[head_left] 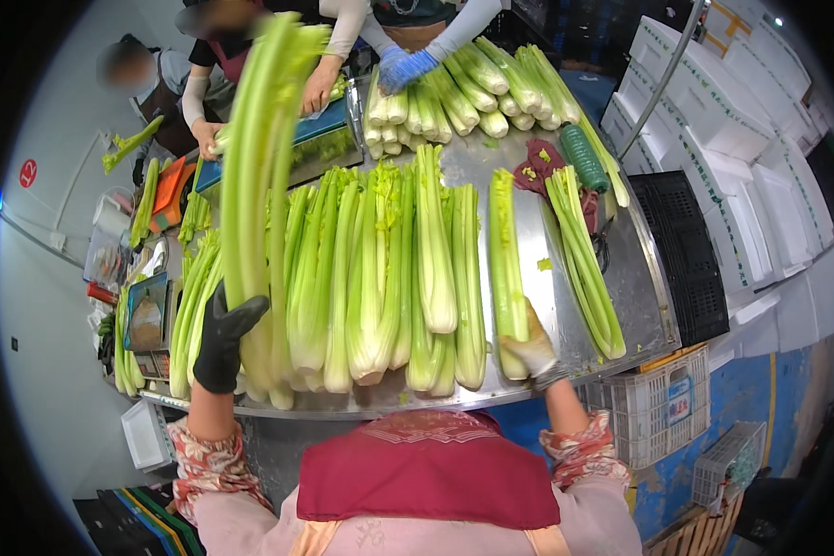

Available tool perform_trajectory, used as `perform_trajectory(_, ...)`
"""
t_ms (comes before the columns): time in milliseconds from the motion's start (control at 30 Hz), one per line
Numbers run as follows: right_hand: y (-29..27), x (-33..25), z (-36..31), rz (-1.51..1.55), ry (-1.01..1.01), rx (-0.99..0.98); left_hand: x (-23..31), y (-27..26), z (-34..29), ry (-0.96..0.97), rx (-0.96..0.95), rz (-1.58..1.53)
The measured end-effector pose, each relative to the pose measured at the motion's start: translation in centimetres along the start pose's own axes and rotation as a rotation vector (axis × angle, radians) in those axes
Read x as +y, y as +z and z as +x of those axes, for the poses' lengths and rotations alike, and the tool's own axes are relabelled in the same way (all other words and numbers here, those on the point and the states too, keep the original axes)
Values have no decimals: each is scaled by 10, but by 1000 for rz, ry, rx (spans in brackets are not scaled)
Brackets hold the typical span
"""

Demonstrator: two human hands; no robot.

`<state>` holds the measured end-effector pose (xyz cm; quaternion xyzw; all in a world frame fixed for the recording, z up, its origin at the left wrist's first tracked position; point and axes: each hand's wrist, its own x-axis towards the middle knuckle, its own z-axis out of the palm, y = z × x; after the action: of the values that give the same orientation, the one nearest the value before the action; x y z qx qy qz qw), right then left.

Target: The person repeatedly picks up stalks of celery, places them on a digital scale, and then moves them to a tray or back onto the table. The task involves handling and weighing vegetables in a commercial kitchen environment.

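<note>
My left hand (pixel 227 338), in a black glove, is closed round the lower part of a tall celery bunch (pixel 250 176), raised with its leaves away from me. My right hand (pixel 531 352), in a pale glove, grips the base of a slimmer celery bunch (pixel 505 250) lying on the steel table. Between my hands lies a row of celery (pixel 371 296), root ends toward me. More loose celery stalks (pixel 584 269) lie to the right of my right hand.
The steel table (pixel 635 310) has a raised edge near me. Across it, a co-worker's blue-gloved hands (pixel 406 69) rest by piled celery (pixel 473 93); another person handles celery. A green tape roll (pixel 582 157), black crate (pixel 681 259) and white foam boxes (pixel 686 83) are at right.
</note>
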<state>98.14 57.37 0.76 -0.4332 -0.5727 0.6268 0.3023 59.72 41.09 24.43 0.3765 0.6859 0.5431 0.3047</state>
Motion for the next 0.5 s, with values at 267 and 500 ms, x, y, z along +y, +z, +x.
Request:
perform_trajectory(267, -42, -5, -17, 865, 131, -236, -2, 16, -41, -80, -41, -657)
perform_trajectory(500, -18, -30, -53, 996, -82, -307, -6, 45, -44, -204, -176, -667)
